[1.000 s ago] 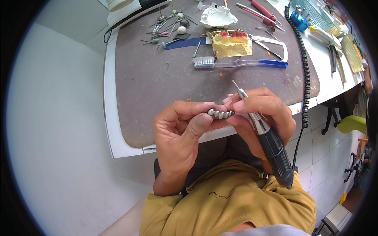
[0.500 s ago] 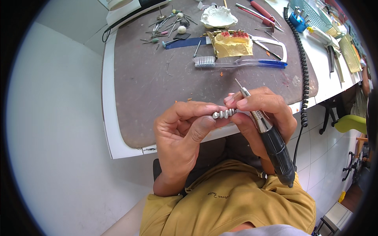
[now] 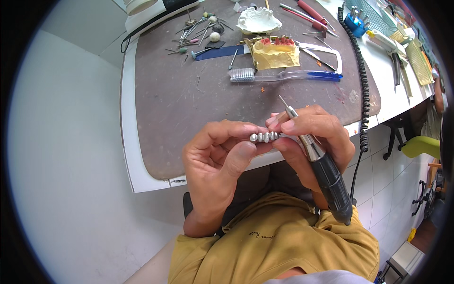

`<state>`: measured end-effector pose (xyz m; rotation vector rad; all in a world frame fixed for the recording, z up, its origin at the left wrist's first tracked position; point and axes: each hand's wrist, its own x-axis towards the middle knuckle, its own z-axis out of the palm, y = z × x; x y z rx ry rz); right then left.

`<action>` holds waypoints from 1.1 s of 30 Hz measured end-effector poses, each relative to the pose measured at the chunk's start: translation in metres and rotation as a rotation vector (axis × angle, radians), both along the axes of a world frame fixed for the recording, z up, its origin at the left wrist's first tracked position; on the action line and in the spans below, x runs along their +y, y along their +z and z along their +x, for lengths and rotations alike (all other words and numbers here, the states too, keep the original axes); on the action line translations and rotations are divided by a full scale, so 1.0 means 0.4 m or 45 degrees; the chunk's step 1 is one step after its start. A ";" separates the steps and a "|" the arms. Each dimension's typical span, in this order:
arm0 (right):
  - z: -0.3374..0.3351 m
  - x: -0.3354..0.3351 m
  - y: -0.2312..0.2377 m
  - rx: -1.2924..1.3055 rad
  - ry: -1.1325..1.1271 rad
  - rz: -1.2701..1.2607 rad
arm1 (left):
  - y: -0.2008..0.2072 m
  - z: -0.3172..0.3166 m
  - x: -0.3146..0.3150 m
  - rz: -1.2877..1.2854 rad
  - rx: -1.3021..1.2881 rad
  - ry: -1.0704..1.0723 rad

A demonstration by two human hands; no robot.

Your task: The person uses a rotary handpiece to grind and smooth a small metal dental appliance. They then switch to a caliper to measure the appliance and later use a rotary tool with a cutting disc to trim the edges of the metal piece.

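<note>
Compared with a second ago, the silvery tooth-shaped metal row [image 3: 265, 137] is rolled between the fingers, so its units now stand side by side, nearly level, instead of slanting. It sits between the two hands, apparently just over the near edge of the desk [image 3: 163, 113]. The left hand [image 3: 213, 154] pinches its left end between thumb and forefinger; the right hand [image 3: 324, 135] has thumb and fingertips at the other end while also gripping a black rotary handpiece [image 3: 331, 184] (its thin tip points up and away from the row). Fingertips hide both ends of the row, and its underside is out of sight. At the desk's far left corner, a white device [image 3: 149, 16] is cut off.
</note>
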<state>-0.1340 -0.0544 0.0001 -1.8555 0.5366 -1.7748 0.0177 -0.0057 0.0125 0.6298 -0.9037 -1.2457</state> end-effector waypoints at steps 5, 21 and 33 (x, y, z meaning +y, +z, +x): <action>-0.006 0.000 0.007 0.023 0.003 -0.011 | 0.006 -0.009 0.002 0.005 -0.107 0.051; -0.009 0.009 0.007 -0.043 0.036 0.043 | -0.003 -0.011 -0.002 -0.029 -0.014 0.089; -0.006 0.013 -0.001 -0.082 0.004 0.093 | -0.004 -0.012 -0.001 -0.059 -0.068 0.081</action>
